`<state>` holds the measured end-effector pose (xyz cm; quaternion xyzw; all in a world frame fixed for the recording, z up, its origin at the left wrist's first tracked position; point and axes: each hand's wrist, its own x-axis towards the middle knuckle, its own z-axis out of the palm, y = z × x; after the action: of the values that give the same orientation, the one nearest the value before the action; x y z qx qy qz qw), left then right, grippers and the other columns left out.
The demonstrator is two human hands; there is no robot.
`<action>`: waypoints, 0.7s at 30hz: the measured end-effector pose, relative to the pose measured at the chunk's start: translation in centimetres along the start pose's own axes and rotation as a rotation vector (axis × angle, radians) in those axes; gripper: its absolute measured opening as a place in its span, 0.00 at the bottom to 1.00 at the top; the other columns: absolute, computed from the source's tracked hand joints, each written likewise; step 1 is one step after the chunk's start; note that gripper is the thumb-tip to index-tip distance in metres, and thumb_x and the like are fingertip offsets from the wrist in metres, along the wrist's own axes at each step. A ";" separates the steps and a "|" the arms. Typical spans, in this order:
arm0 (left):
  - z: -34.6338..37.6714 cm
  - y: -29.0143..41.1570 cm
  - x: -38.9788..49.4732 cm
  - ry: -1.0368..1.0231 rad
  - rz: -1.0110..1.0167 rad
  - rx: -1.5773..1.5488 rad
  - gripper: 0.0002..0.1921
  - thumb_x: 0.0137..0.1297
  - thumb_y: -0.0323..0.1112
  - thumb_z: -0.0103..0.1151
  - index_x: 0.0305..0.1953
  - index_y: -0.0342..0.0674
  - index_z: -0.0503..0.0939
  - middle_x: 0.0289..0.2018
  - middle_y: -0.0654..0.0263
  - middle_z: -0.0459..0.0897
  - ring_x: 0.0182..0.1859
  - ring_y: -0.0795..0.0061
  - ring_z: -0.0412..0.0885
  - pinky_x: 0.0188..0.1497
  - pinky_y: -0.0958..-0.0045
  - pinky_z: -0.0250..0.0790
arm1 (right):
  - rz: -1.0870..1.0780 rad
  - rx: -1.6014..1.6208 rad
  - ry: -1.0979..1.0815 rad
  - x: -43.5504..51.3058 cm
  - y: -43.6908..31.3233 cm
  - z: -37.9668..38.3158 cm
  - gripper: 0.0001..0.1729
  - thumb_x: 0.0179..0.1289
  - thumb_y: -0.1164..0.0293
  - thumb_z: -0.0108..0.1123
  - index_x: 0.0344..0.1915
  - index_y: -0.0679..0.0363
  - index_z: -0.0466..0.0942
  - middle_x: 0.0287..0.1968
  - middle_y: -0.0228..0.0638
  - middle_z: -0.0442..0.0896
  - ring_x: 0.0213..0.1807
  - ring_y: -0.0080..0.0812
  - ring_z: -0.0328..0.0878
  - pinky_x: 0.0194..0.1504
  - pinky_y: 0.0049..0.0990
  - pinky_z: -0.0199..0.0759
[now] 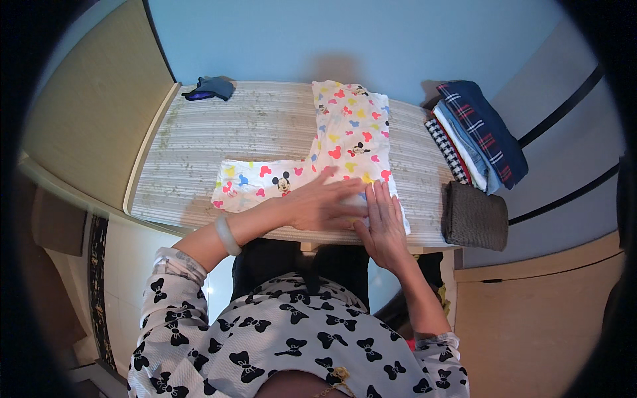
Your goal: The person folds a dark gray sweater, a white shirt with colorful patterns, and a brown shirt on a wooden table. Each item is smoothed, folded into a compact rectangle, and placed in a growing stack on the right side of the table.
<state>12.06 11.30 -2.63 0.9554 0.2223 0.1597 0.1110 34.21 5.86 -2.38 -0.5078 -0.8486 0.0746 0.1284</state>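
A white cotton garment [351,124] with a colourful cartoon mouse print lies spread in an L shape before me. One arm of the L runs towards the wall and the other to the left; it looks like a pair of small trousers. My left hand [323,201], blurred, is over the corner of the L with its fingers spread. Palm down at the near right corner of the cloth is my right hand [385,226], its fingers straight and its thumb out to the left. Neither hand grips anything. The hands partly cover the cloth between them.
The garment lies on a striped tabletop [239,124] against a blue wall [348,40]. Folded clothes [477,134] lean in a stack at the right, beside a folded dark brown cloth [475,216]. A small grey-blue fabric item [211,88] sits far left, near a wooden panel [94,104].
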 end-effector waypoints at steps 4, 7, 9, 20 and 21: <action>-0.3 1.0 -2.4 0.010 -0.273 0.200 0.35 0.69 0.60 0.43 0.71 0.46 0.57 0.72 0.50 0.52 0.76 0.58 0.45 0.74 0.44 0.32 | -0.064 -0.101 -0.022 0.2 -0.4 -0.9 0.42 0.68 0.53 0.53 0.71 0.66 0.51 0.72 0.58 0.50 0.76 0.53 0.41 0.72 0.51 0.38; -0.3 1.2 -2.9 -0.015 -0.326 0.220 0.38 0.70 0.61 0.40 0.72 0.42 0.53 0.72 0.48 0.49 0.76 0.56 0.42 0.74 0.44 0.30 | -0.101 -0.062 0.012 1.6 -0.8 -2.5 0.36 0.67 0.54 0.55 0.66 0.67 0.62 0.67 0.60 0.59 0.71 0.56 0.54 0.68 0.49 0.50; -0.3 1.2 -2.7 -0.034 -0.330 0.208 0.38 0.70 0.62 0.39 0.73 0.43 0.52 0.73 0.48 0.48 0.77 0.57 0.40 0.74 0.44 0.29 | -0.167 0.117 0.182 4.9 -1.0 -3.4 0.31 0.66 0.55 0.57 0.59 0.68 0.69 0.62 0.59 0.67 0.64 0.55 0.65 0.63 0.45 0.60; -1.5 0.8 -2.6 -0.140 -0.380 0.055 0.40 0.68 0.61 0.42 0.73 0.45 0.49 0.74 0.50 0.45 0.77 0.56 0.37 0.74 0.44 0.26 | 0.172 0.436 0.477 24.2 -1.0 4.3 0.23 0.50 0.56 0.69 0.32 0.66 0.75 0.31 0.47 0.80 0.35 0.44 0.78 0.40 0.38 0.71; -2.1 0.5 -2.5 -0.137 -0.358 -0.035 0.40 0.68 0.61 0.43 0.73 0.45 0.49 0.74 0.51 0.45 0.77 0.57 0.37 0.74 0.44 0.26 | 0.253 0.414 0.443 24.2 -0.7 4.8 0.23 0.50 0.56 0.69 0.32 0.66 0.75 0.31 0.47 0.80 0.35 0.44 0.78 0.39 0.38 0.71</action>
<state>9.38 9.96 -1.22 0.9071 0.3778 0.0757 0.1694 21.25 26.84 -3.33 -0.5764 -0.6967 0.1487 0.4003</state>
